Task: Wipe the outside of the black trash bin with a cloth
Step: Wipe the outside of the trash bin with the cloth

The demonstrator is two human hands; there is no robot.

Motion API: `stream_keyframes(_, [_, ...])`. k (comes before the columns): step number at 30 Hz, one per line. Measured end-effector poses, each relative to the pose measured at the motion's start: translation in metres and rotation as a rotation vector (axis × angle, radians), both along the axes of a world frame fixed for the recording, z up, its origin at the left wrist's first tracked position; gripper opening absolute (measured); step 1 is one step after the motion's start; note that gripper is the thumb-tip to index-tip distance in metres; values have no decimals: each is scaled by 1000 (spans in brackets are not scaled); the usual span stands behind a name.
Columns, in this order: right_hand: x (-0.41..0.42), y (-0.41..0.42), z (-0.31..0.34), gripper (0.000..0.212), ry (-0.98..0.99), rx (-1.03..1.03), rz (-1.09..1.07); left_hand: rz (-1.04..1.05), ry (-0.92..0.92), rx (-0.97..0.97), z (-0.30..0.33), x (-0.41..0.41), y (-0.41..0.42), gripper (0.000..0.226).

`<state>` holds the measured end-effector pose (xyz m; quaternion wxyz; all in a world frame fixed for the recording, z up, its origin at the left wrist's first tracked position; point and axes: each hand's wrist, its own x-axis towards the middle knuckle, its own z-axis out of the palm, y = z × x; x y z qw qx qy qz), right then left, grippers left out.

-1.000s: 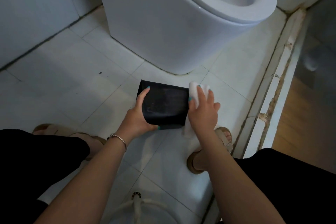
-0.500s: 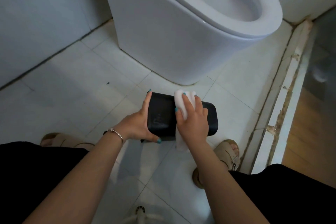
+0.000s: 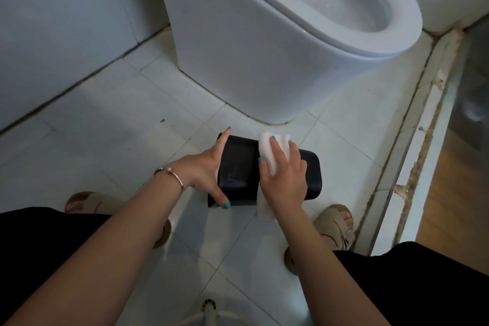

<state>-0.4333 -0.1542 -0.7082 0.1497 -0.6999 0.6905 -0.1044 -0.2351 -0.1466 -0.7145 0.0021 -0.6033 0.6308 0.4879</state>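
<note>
Bin (image 3: 239, 171) lay on its side on the tiled floor (image 3: 111, 124) before the toilet (image 3: 254, 42), seeming light, stiff and smooth, the left hand (image 3: 209, 169) clasping its end while the right hand (image 3: 284, 176) pressed the cloth (image 3: 275, 148) flat.

The toilet (image 3: 264, 61) stands close behind the black trash bin (image 3: 238, 167); open floor (image 3: 105, 140) lies to its left.
</note>
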Motion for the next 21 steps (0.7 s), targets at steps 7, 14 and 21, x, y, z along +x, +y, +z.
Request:
stream_keyframes(7, [4, -1, 1, 53, -15, 15, -30, 48, -98, -4, -7, -6, 3, 157])
stream_keyframes(14, [44, 2, 7, 54, 19, 14, 185, 31, -164, -58, -5, -8, 2, 155])
stream_keyframes(21, [-14, -11, -3, 52, -1, 34, -55, 11, -251, -62, -4, -9, 3, 154])
